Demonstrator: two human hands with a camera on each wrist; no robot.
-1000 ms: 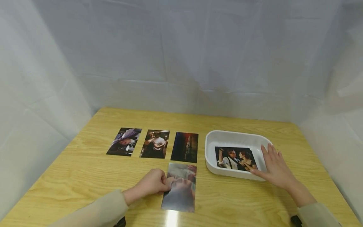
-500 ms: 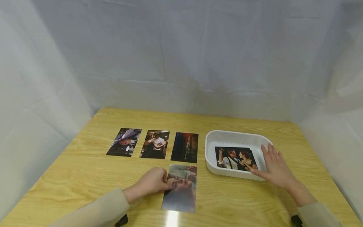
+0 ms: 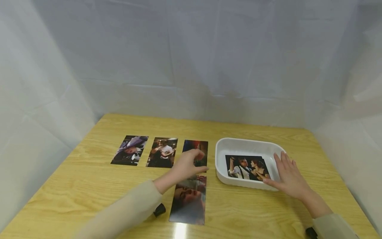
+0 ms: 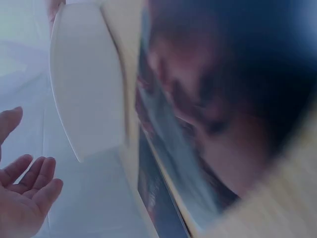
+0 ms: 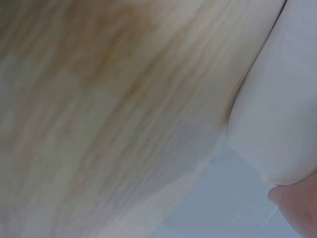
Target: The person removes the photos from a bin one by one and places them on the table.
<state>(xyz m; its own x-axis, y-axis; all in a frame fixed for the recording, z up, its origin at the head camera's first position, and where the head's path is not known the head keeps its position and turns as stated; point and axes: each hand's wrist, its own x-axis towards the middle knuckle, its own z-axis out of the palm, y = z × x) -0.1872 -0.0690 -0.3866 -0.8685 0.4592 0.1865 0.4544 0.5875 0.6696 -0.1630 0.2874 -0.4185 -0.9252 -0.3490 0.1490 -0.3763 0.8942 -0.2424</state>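
Where it pinched the glossy face photo (image 3: 188,199) a second ago, the left hand (image 3: 188,164) now hovers empty, fingers loose, over the dark photo left of the white plastic tray (image 3: 222,146); the right hand (image 3: 287,177) stays flat against the tray's right rim.

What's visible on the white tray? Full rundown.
The white tray is a shallow rounded-rectangle dish, plastic by its look, with low walls, sitting upright on the wooden table, right of the row of photos. One photo of a dancing couple lies flat inside. The right hand rests open against its near right corner; the left hand is clear of it.
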